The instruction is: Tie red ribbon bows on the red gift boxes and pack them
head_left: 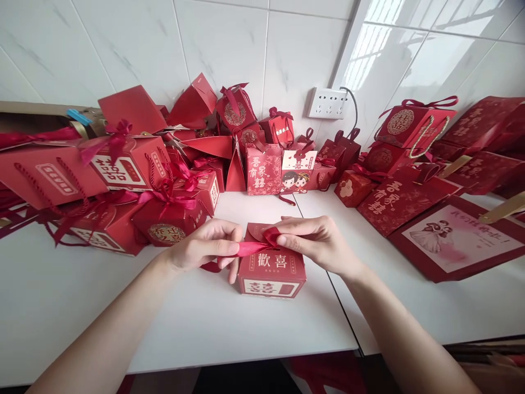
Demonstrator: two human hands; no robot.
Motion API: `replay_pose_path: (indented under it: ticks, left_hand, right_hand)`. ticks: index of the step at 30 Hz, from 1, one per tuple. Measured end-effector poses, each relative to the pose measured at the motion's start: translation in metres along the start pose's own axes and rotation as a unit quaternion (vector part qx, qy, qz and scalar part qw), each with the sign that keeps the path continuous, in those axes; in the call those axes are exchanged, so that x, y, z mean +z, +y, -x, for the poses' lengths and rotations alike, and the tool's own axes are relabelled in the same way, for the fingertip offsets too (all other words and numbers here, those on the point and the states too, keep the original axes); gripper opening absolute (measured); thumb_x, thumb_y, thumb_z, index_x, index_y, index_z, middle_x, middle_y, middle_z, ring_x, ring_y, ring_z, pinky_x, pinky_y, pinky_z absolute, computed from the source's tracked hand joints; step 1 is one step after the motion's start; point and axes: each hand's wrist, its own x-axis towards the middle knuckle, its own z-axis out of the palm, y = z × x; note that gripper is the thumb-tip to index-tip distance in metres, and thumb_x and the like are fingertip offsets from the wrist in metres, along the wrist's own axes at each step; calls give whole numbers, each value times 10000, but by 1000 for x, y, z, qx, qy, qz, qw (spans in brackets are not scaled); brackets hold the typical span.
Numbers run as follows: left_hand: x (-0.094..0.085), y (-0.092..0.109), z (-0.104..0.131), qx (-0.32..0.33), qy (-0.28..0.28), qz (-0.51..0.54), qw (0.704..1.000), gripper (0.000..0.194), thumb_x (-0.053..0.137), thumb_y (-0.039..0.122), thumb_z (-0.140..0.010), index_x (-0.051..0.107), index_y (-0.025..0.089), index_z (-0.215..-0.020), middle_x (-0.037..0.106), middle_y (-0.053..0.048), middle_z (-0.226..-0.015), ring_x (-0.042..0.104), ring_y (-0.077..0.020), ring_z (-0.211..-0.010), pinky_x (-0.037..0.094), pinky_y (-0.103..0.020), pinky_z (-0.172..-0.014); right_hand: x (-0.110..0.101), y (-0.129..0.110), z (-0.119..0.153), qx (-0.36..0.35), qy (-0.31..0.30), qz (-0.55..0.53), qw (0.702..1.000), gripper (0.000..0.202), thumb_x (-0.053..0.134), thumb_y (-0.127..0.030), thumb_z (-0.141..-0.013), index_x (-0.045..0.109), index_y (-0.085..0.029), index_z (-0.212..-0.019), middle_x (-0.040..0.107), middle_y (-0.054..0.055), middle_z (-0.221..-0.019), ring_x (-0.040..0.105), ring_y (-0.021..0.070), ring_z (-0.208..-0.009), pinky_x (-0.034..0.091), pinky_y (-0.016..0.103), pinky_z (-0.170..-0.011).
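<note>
A small red gift box [273, 272] with pale lettering stands on the white table in front of me. A red ribbon [252, 248] runs across its top. My left hand [213, 245] pinches one length of the ribbon at the box's left side, and a loose end hangs below those fingers. Over the right part of the lid, my right hand [307, 241] pinches the ribbon where it forms a loop. The right fingertips behind the loop are partly hidden.
Finished-looking red boxes with bows [166, 219] are piled at the left. More boxes and bags [263, 171] line the tiled wall, below a white power strip [327, 104]. At the right lie stacked red bags [410, 202]. A dark seam [338, 298] divides the white tabletop [197, 323].
</note>
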Motion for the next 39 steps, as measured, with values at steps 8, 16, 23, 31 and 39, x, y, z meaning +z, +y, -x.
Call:
replay_pose_path:
  ticks: [8, 16, 23, 31, 39]
  left_hand:
    - [27, 32, 19, -44, 236, -290, 927, 239, 482, 388, -856, 530, 200, -996, 446, 77, -358, 342, -92, -298, 252, -179, -323]
    - [41, 57, 27, -17, 174, -552, 816, 303, 596, 330, -772, 617, 260, -1065, 582, 35, -590, 479, -124, -454, 301, -211, -438]
    - [54, 69, 26, 9, 151, -683, 715, 182, 524, 302, -819, 673, 210, -769, 615, -19, -757, 517, -138, -586, 303, -223, -512]
    - [54, 75, 23, 38, 154, -745, 648, 215, 471, 310, -867, 660, 207, -860, 595, -31, -918, 381, -79, -467, 218, -237, -458]
    - [64, 83, 11, 52, 119, -719, 683, 211, 474, 306, -865, 666, 226, -832, 644, -6, -895, 526, -129, -636, 289, -230, -526]
  right_hand:
    - [7, 4, -2, -7, 34, 62, 997, 230, 573, -331, -856, 725, -166, -805, 659, 57, -825, 591, 152, -719, 470, 270, -659]
    - [6, 3, -3, -35, 0, 117, 993, 256, 489, -278, -887, 719, -172, -927, 652, 70, -899, 596, 166, -800, 468, 291, -748]
    - [8, 11, -6, -49, 11, 125, 991, 268, 476, -256, -881, 702, -175, -1000, 642, 82, -951, 596, 179, -838, 472, 320, -789]
    - [11, 10, -7, -23, 19, 79, 996, 203, 495, -224, -848, 667, -153, -927, 651, 71, -949, 610, 163, -832, 480, 321, -786]
    - [13, 18, -10, 5, 47, -40, 998, 251, 614, -237, -771, 511, -179, -992, 662, 22, -808, 634, 150, -765, 513, 319, -742]
